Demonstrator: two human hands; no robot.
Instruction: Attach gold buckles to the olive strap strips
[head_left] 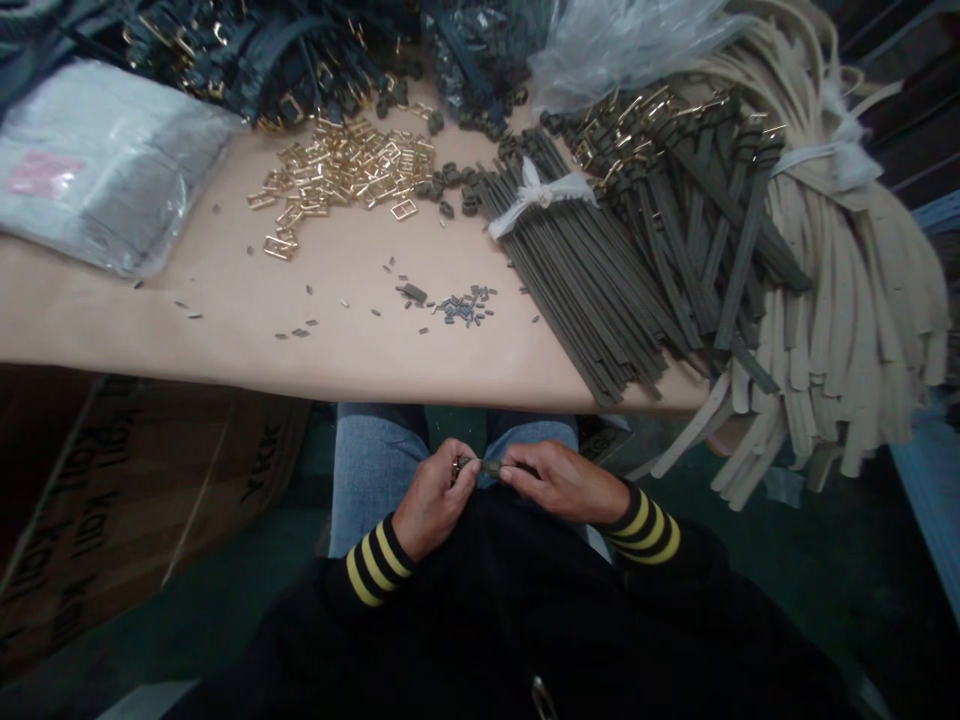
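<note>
Above my lap, both hands are closed around one short olive strap (490, 466). My left hand (436, 497) pinches one end, where a gold glint like a buckle shows beside the fingers. My right hand (562, 480) grips the strap a little further along, thumb against finger. Much of the strap is hidden by the fingers. On the table in front lies a pile of gold buckles (360, 165). Small dark metal pieces (466, 306) are scattered nearer the edge, and olive strap loops (450, 178) sit beside the buckles.
A tied bundle of olive straps (577, 280) lies on the right, next to buckled olive straps (690, 200) and beige straps (847, 300) hanging over the edge. Dark buckled straps (285, 50) and a plastic-wrapped packet (112, 160) are at left. Cardboard boxes (202, 470) stand under the table (225, 345).
</note>
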